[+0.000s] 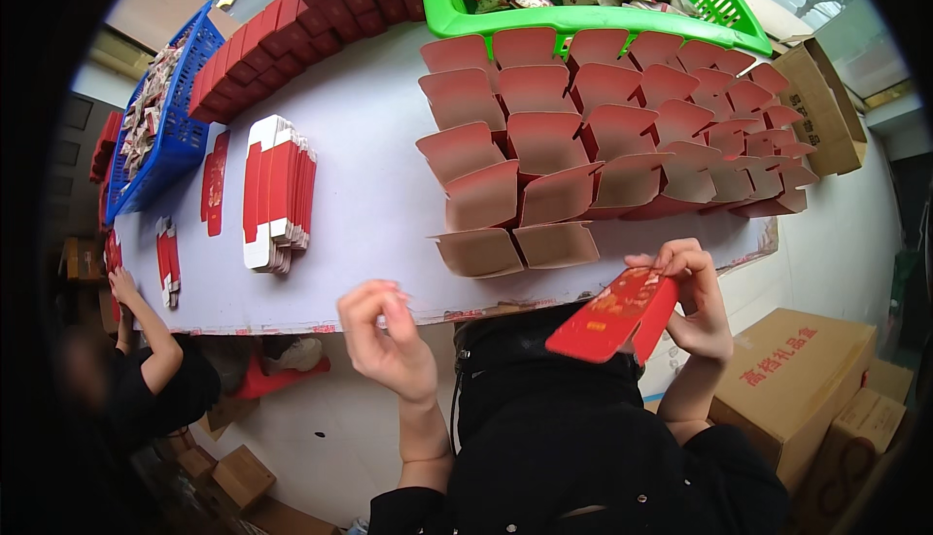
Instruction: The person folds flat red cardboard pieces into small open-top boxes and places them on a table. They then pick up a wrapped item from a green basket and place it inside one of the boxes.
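My right hand [702, 307] grips a red folding carton [612, 316] with gold print by one end, above the table's front edge. The carton is tilted, with a long rounded flap pointing down to the left. My left hand [387, 336] is raised apart from it, fingers curled in and nothing visible between them. Just beyond my hands stand several rows of open red boxes [554, 195], their lids up and pale insides showing. Left of them lies a stack of flat red and white cartons [279, 195].
A green basket [583, 18] of small wrapped packets stands at the back, beside stacked closed red boxes [262, 44]. A blue basket [180, 127] is at far left. A co-worker's hand [123, 287] rests near the left edge. Brown cardboard boxes [792, 370] sit at right.
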`<move>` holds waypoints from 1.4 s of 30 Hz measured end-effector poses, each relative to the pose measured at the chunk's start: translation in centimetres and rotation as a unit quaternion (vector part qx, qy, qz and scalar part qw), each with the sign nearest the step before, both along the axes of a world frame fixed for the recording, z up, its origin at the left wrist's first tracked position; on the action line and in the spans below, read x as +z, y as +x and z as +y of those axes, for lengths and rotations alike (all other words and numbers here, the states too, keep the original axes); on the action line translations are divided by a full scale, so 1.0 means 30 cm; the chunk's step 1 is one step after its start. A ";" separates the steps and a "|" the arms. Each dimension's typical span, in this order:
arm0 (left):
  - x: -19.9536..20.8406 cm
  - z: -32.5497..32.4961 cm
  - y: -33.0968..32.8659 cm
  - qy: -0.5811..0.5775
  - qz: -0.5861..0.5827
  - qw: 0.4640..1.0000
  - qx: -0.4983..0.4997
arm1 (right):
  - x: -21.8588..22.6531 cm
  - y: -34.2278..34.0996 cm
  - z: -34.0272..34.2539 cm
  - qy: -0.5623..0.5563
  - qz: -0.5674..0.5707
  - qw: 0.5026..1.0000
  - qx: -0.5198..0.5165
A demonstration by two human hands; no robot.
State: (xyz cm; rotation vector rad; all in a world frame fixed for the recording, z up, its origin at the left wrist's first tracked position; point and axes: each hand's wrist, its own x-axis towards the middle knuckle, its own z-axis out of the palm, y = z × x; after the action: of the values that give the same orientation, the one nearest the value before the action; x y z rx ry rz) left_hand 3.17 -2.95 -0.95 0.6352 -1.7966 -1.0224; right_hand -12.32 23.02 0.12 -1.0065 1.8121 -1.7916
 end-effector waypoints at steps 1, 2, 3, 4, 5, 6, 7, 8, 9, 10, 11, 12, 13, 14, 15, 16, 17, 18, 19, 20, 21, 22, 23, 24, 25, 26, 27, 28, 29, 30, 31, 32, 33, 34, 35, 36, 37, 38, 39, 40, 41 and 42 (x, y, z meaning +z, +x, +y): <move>0.004 -0.039 -0.021 -0.035 -0.054 0.996 0.063 | -0.019 -0.005 -0.008 0.004 0.020 0.999 -0.034; 0.005 -0.081 -0.040 -0.070 -0.110 0.983 0.127 | -0.032 -0.009 -0.014 0.009 0.040 0.997 -0.066; 0.006 -0.122 -0.044 -0.123 -0.149 0.966 0.175 | -0.024 -0.011 -0.013 0.074 0.036 0.994 -0.077; 0.003 -0.162 -0.045 -0.174 -0.187 0.941 0.221 | -0.031 -0.008 -0.017 0.099 0.058 0.988 -0.099; -0.004 -0.199 -0.050 -0.224 -0.221 0.913 0.261 | -0.044 0.000 -0.023 0.125 0.083 0.980 -0.127; -0.009 -0.228 -0.049 -0.227 -0.242 0.904 0.269 | -0.050 0.007 -0.036 0.150 0.107 0.971 -0.151; -0.015 -0.255 -0.047 -0.230 -0.263 0.895 0.277 | -0.048 0.017 -0.054 0.124 0.114 0.967 -0.189; -0.019 -0.280 -0.041 -0.233 -0.285 0.884 0.287 | -0.034 0.014 -0.058 0.152 0.144 0.963 -0.172; -0.024 -0.303 -0.037 -0.230 -0.306 0.876 0.294 | -0.012 0.009 -0.059 0.179 0.174 0.956 -0.154; -0.027 -0.325 -0.035 -0.227 -0.326 0.867 0.302 | -0.001 0.005 -0.062 0.205 0.204 0.948 -0.136; -0.029 -0.344 -0.035 -0.223 -0.346 0.858 0.307 | 0.000 0.008 -0.061 0.192 0.173 0.954 -0.152; -0.028 -0.364 -0.033 -0.228 -0.354 0.854 0.306 | -0.012 0.011 -0.058 0.179 0.152 0.957 -0.172; -0.026 -0.383 -0.029 -0.233 -0.362 0.849 0.305 | -0.035 0.013 -0.053 0.166 0.131 0.959 -0.191; -0.027 -0.401 -0.026 -0.238 -0.370 0.845 0.303 | -0.042 0.013 -0.055 0.154 0.109 0.959 -0.211; -0.030 -0.421 -0.022 -0.234 -0.377 0.841 0.309 | -0.046 0.015 -0.058 0.145 0.099 0.959 -0.223; -0.033 -0.442 -0.018 -0.230 -0.383 0.837 0.315 | -0.045 0.014 -0.062 0.163 0.130 0.953 -0.220; -0.033 -0.459 -0.013 -0.225 -0.390 0.833 0.322 | -0.046 0.014 -0.067 0.181 0.160 0.946 -0.216; -0.029 -0.475 -0.015 -0.213 -0.401 0.832 0.320 | -0.048 0.013 -0.070 0.198 0.190 0.938 -0.212; -0.020 -0.491 -0.022 -0.200 -0.411 0.831 0.317 | -0.069 0.007 -0.069 0.222 0.271 0.913 -0.209; -0.007 -0.507 -0.032 -0.188 -0.421 0.829 0.315 | -0.078 0.006 -0.074 0.215 0.283 0.911 -0.209; 0.009 -0.520 -0.044 -0.161 -0.428 0.838 0.296 | -0.084 0.008 -0.080 0.209 0.295 0.909 -0.208; 0.029 -0.532 -0.057 -0.134 -0.435 0.846 0.277 | -0.092 0.012 -0.088 0.202 0.307 0.907 -0.207; 0.047 -0.544 -0.067 -0.108 -0.441 0.853 0.258 | -0.107 0.025 -0.101 0.199 0.266 0.909 -0.253; 0.058 -0.562 -0.072 -0.064 -0.429 0.870 0.235 | -0.113 0.032 -0.113 0.195 0.252 0.910 -0.265; 0.068 -0.587 -0.071 -0.021 -0.416 0.884 0.211 | -0.117 0.037 -0.125 0.190 0.237 0.912 -0.277; 0.072 -0.617 -0.068 0.022 -0.401 0.897 0.185 | -0.120 0.039 -0.137 0.186 0.223 0.912 -0.291; 0.073 -0.657 -0.042 0.039 -0.395 0.903 0.167 | -0.114 0.040 -0.146 0.191 0.217 0.915 -0.280; 0.078 -0.696 -0.020 0.064 -0.388 0.908 0.147 | -0.109 0.041 -0.156 0.186 0.222 0.914 -0.282; 0.075 -0.738 -0.002 0.091 -0.380 0.912 0.124 | -0.107 0.043 -0.167 0.184 0.229 0.912 -0.285; 0.073 -0.777 0.023 0.118 -0.374 0.914 0.104 | -0.105 0.045 -0.172 0.181 0.234 0.911 -0.286; 0.061 -0.825 0.048 0.132 -0.367 0.918 0.075 | -0.107 0.048 -0.170 0.190 0.223 0.912 -0.286; 0.075 -0.824 0.033 0.154 -0.383 0.909 0.050 | -0.112 0.049 -0.162 0.202 0.215 0.911 -0.288; 0.102 -0.817 0.018 0.176 -0.399 0.900 0.025 | -0.116 0.050 -0.156 0.213 0.206 0.910 -0.290; 0.116 -0.816 0.007 0.197 -0.415 0.888 0.000 | -0.117 0.051 -0.156 0.208 0.208 0.907 -0.302; 0.108 -0.833 0.012 0.185 -0.406 0.895 0.019 | -0.114 0.051 -0.159 0.200 0.209 0.905 -0.312; 0.097 -0.849 0.021 0.172 -0.394 0.903 0.017 | -0.110 0.052 -0.160 0.193 0.210 0.902 -0.323; 0.087 -0.864 0.030 0.159 -0.381 0.911 0.015 | -0.100 0.056 -0.157 0.195 0.218 0.899 -0.327; 0.094 -0.854 0.024 0.147 -0.369 0.918 0.011 | -0.089 0.062 -0.149 0.199 0.226 0.894 -0.332; 0.104 -0.846 0.016 0.150 -0.409 0.900 0.010 | -0.082 0.067 -0.144 0.203 0.234 0.889 -0.337; 0.119 -0.836 0.003 0.153 -0.448 0.881 0.008 | -0.081 0.071 -0.143 0.185 0.256 0.887 -0.337; 0.135 -0.824 -0.010 0.156 -0.486 0.860 0.006 | -0.079 0.075 -0.139 0.167 0.278 0.884 -0.338; 0.136 -0.830 -0.015 0.175 -0.488 0.855 -0.014 | -0.076 0.078 -0.137 0.148 0.300 0.880 -0.338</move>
State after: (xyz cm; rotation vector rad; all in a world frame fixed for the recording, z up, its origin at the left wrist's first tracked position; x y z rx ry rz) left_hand 2.71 -27.84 3.12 1.5707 -2.4837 -1.1510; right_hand -9.99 18.89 -2.15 -0.9292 3.0199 -1.5233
